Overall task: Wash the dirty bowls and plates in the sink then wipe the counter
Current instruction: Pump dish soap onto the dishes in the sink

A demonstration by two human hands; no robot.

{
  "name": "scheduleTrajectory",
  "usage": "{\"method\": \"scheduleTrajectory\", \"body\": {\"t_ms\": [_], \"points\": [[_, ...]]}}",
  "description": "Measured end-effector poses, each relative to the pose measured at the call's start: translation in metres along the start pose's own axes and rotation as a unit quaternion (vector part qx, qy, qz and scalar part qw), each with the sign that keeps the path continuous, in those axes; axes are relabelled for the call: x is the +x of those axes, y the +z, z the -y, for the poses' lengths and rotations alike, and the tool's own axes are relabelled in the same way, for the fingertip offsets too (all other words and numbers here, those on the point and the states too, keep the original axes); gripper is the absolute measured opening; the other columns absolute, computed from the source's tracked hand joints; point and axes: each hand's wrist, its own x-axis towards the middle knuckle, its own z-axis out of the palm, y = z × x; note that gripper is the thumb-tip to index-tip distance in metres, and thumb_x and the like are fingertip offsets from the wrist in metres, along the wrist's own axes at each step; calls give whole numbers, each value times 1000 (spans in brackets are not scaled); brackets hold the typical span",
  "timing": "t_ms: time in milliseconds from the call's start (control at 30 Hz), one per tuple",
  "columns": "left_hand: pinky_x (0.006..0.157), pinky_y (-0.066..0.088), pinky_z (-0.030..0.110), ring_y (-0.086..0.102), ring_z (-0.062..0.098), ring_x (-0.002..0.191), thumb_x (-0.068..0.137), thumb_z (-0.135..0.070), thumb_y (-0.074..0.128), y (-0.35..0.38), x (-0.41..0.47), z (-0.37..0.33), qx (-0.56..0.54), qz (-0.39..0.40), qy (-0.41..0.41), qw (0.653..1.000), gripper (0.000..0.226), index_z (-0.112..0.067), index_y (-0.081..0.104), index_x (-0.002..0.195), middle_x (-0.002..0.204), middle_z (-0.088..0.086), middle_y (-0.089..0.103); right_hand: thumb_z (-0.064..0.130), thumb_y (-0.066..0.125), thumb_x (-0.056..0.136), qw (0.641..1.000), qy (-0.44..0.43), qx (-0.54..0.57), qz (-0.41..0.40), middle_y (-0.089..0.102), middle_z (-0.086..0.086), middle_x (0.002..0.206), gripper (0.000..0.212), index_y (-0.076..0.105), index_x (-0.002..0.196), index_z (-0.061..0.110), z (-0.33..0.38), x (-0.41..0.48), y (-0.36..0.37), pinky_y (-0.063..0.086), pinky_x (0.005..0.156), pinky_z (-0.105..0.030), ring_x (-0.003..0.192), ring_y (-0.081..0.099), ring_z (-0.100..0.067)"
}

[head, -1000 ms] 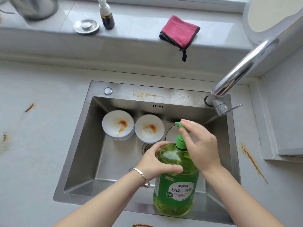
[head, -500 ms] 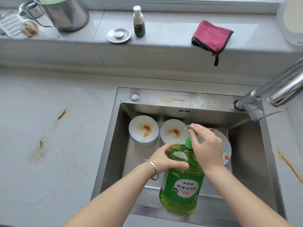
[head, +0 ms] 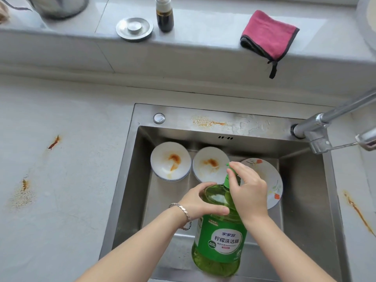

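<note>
Status: left hand point(head: 200, 202) is clamped round the shoulder of the detergent bottle point(head: 220, 241), thumb across the front, fingers curled over the top of the shoulder. Right hand point(head: 250, 192) sits on the green pump head point(head: 231, 170), fingers bent over it and down the neck. Bracelet point(head: 184, 212) on my left wrist.

Bottle is upright at the 6 o'clock end of the sink point(head: 130, 180), green liquid inside, label facing me. Its base looks to rest on the near rim, but the angle is too steep to be sure.

Dishes, all on the sink floor along the far wall:
- left bowl point(head: 171, 161) at 11 o'clock from the bottle, orange sauce smear inside
- middle bowl point(head: 210, 165) at 12 o'clock, just beside the first, same kind of smear, partly behind the pump
- flowered plate point(head: 272, 180) at 1 o'clock, half hidden behind my right hand

Faucet point(head: 317, 125) is mounted at the sink's 2 o'clock corner. Orange stain on the far sink deck at 12 o'clock.

Counter point(head: 61, 200) has orange streaks at 9 o'clock and another at 3 o'clock.

Back ledge, 12 o'clock: pink cloth point(head: 268, 33) folded, hanging slightly over the edge; small spray bottle point(head: 164, 15); metal sink plug point(head: 134, 28) just beside it; steel pot point(head: 59, 5) at 11 o'clock.
</note>
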Motion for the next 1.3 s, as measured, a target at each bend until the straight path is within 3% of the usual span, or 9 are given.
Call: {"method": "scheduleTrajectory", "body": {"t_ms": [100,233,367,467,567,767,1067,1167,1300], "points": [[88,44,16,54,-2,107,57,-36,86,1,2,-3,0,1,2,1000,81,-34,47,128,118,-16,57,-4,74,73,1000,10,-5,0,73,-10,93,21,73,94,2,-3,0,-3,37,89,-14,90,69,-22],[83,43,11,55,-5,104,42,-46,85,5,3,-7,-7,4,5,1000,90,-34,50,125,116,-16,59,-1,73,75,999,46,15,19,73,-10,96,21,73,96,3,-3,5,-14,32,91,-2,94,66,-18],[79,45,9,55,-7,102,50,-34,89,-2,-9,-4,-13,-5,21,1000,83,-33,51,124,114,-16,60,5,73,77,995,60,74,37,72,-3,99,20,74,97,7,9,12,-23,30,86,7,94,59,2],[82,48,14,59,-2,102,38,-46,86,-17,-27,5,-23,-29,21,999,87,-37,53,118,112,-15,63,7,73,77,993,26,94,61,71,-1,101,21,74,98,8,26,12,-14,32,89,5,100,50,10],[79,51,15,62,0,99,33,-47,84,-38,-45,16,-49,-60,13,997,89,-36,54,116,109,-13,64,10,71,80,989,7,115,89,71,-2,105,22,73,102,9,47,7,5,32,90,4,99,52,9],[92,52,35,61,8,105,34,-48,86,-64,-55,27,-51,-94,-3,994,94,-34,55,121,113,-9,65,8,69,82,990,9,121,78,71,-5,104,21,72,102,7,77,5,34,32,90,2,99,60,-4],[82,53,24,62,3,100,47,-38,87,-65,-51,28,-62,-83,-4,995,82,-31,55,122,110,-10,66,6,71,79,995,4,75,69,73,-7,100,18,74,97,5,71,-1,42,38,88,-10,98,67,-17],[70,50,17,61,0,95,60,-27,86,-65,-51,27,-64,-80,-2,995,68,-32,55,120,105,-12,65,5,72,78,995,2,76,67,73,-7,97,17,74,95,5,69,-2,43,37,88,-9,95,66,-14],[69,48,16,61,0,96,62,-25,85,-65,-50,26,-68,-81,-3,994,68,-30,54,122,107,-12,64,7,71,79,992,24,85,87,73,-4,99,16,75,95,7,70,-3,42,35,86,-2,95,66,-13]]}}
